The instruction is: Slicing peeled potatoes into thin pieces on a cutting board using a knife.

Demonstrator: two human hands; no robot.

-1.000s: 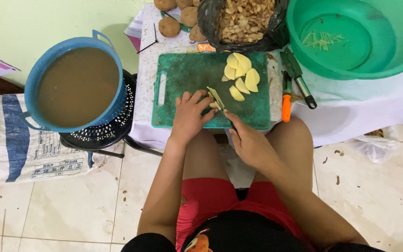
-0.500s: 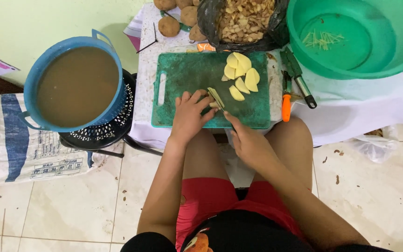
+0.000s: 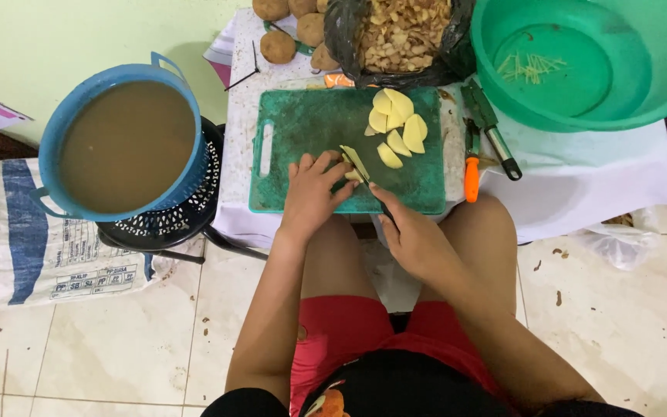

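So, the left hand (image 3: 312,193) sits curled on the green cutting board (image 3: 310,123), fingertips pinning down a small pale potato piece (image 3: 353,175) so it can't slide, knuckles tucked back from the edge. The right hand (image 3: 413,235) is wrapped tight around the handle of a knife (image 3: 358,164), blade angled across the board right against that piece, tip pointing to the far left. Looks like slicing grip to me.

Cut potato slices (image 3: 397,127) are shoved into a loose heap at the far right of the board, probably to keep the near part free for cutting. An orange-handled peeler (image 3: 472,162) and a second tool with a dark handle (image 3: 492,131) lie just right of the board, within easy reach.

Far side: whole brown potatoes (image 3: 283,38) near the wall, a black plastic bag (image 3: 407,35) full of peelings, and a big green basin (image 3: 588,58) with a few thin strips in it.

On the left, a blue tub (image 3: 129,143) of murky brown water rests on a black perforated stool (image 3: 187,208). Under that lies a flat white woven sack (image 3: 32,239) with a broad blue stripe and a block of dark print near its near edge.
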